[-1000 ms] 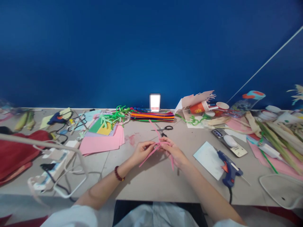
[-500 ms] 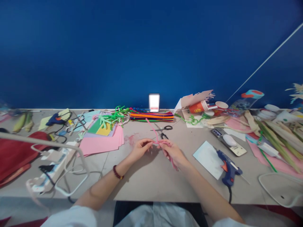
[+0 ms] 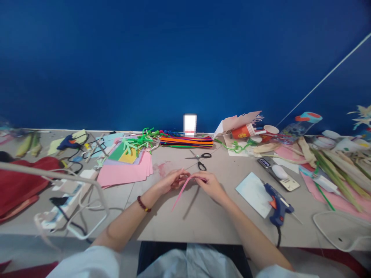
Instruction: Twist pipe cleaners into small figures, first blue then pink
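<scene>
The left hand [image 3: 170,182] and right hand [image 3: 210,188] have drawn closer together, their fingers closed on a pink pipe cleaner [image 3: 180,195] whose free end now slants down over the tabletop [image 3: 203,227].

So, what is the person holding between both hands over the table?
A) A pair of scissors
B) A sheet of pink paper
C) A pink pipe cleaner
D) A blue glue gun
C. The pink pipe cleaner runs out from between the left hand and the right hand, while the scissors and the glue gun lie apart on the table.
</scene>
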Motion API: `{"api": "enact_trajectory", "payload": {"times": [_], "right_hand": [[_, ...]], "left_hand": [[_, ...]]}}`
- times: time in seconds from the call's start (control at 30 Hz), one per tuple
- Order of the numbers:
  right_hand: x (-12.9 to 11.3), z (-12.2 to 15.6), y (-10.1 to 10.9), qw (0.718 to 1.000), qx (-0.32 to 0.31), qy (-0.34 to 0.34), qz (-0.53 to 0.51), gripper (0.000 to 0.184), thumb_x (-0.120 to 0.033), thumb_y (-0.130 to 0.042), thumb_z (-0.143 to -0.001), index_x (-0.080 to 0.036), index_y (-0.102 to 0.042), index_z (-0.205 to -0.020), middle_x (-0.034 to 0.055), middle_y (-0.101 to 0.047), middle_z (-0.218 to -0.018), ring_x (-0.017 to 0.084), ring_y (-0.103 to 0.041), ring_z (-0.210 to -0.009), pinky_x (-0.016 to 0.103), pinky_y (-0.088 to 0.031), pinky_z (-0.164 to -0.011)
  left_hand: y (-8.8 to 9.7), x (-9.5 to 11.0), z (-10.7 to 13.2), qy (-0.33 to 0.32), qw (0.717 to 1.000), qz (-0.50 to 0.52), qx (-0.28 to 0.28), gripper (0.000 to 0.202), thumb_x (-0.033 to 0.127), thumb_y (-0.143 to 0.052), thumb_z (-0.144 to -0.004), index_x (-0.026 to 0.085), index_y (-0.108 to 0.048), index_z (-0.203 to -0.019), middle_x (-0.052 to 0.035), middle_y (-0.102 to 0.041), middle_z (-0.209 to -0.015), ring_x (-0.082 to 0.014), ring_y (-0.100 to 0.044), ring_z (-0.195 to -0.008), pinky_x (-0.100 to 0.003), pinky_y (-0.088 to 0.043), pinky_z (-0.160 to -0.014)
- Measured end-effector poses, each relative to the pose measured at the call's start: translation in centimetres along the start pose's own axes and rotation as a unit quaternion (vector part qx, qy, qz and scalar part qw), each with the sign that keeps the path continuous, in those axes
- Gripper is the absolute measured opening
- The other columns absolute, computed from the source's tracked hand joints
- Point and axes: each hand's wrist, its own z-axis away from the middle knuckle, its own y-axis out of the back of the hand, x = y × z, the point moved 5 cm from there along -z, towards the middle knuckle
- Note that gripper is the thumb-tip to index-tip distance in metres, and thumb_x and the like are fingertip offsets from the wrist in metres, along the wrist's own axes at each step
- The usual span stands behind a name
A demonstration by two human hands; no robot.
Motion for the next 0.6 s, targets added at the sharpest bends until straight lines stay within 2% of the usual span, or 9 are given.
{"api": "enact_trajectory", "payload": {"times": [0.1,0.17,0.27,0.37,0.47,0.6], "right_hand": [[-0.8,0.2,0.0,0.992,-0.043,0.068,0.096,0.029,-0.016,-0.049,-0.082,-0.026,-0.073,-0.094,0.0046,-0.070,-0.087,0.019,-0.063,-0.080,0.033,-0.048,-0.075],[-0.9,0.4,-0.1,0.988,-0.062,0.079,0.114,0.030,-0.016,-0.048,-0.083,-0.028,-0.071,-0.099,0.0041,-0.071,-0.093,0.019,-0.064,-0.084,0.033,-0.048,-0.078],[-0.7,0.5,-0.2,0.989,-0.055,0.068,0.119,0.028,-0.019,-0.052,-0.084,-0.028,-0.068,-0.105,0.0037,-0.070,-0.102,0.020,-0.064,-0.090,0.034,-0.048,-0.081],[-0.5,0.4,-0.2,0.988,-0.035,0.062,0.138,0.021,-0.020,-0.053,-0.083,-0.025,-0.069,-0.095,0.0052,-0.070,-0.093,0.020,-0.064,-0.083,0.033,-0.047,-0.076],[-0.5,0.4,-0.3,0.983,-0.023,0.068,0.167,0.017,-0.019,-0.052,-0.083,-0.023,-0.068,-0.087,0.0056,-0.069,-0.084,0.020,-0.062,-0.078,0.032,-0.046,-0.072],[-0.8,0.6,-0.6,0.982,-0.009,0.096,0.165,0.016,-0.017,-0.051,-0.083,-0.020,-0.066,-0.085,0.0061,-0.066,-0.084,0.019,-0.059,-0.080,0.031,-0.044,-0.074]], "left_hand": [[-0.5,-0.1,0.2,0.013,0.999,-0.016,-0.028,0.045,0.052,-0.067,-0.070,0.012,-0.062,-0.091,0.0081,-0.037,-0.050,-0.0023,-0.022,-0.040,-0.020,-0.010,-0.039],[-0.9,0.2,0.4,0.004,0.999,-0.021,-0.032,0.042,0.046,-0.073,-0.067,0.012,-0.060,-0.089,0.0062,-0.046,-0.055,-0.0024,-0.030,-0.043,-0.018,-0.016,-0.040],[-1.3,0.7,0.6,-0.021,0.999,-0.028,-0.030,0.043,0.042,-0.077,-0.062,0.012,-0.059,-0.087,-0.0006,-0.061,-0.068,-0.0051,-0.046,-0.051,-0.017,-0.028,-0.044],[-1.3,0.9,0.6,-0.038,0.999,-0.027,-0.020,0.040,0.040,-0.078,-0.061,0.012,-0.058,-0.081,-0.0045,-0.066,-0.068,-0.0103,-0.057,-0.059,-0.020,-0.039,-0.053],[-0.9,0.8,0.6,-0.053,0.997,-0.052,0.012,0.037,0.039,-0.077,-0.063,0.011,-0.059,-0.079,-0.0044,-0.066,-0.065,-0.0128,-0.060,-0.060,-0.025,-0.046,-0.062],[-0.8,1.1,0.8,-0.098,0.979,-0.175,0.045,0.025,0.035,-0.069,-0.072,0.012,-0.064,-0.080,-0.0035,-0.066,-0.067,-0.0129,-0.059,-0.062,-0.024,-0.045,-0.061]]}}
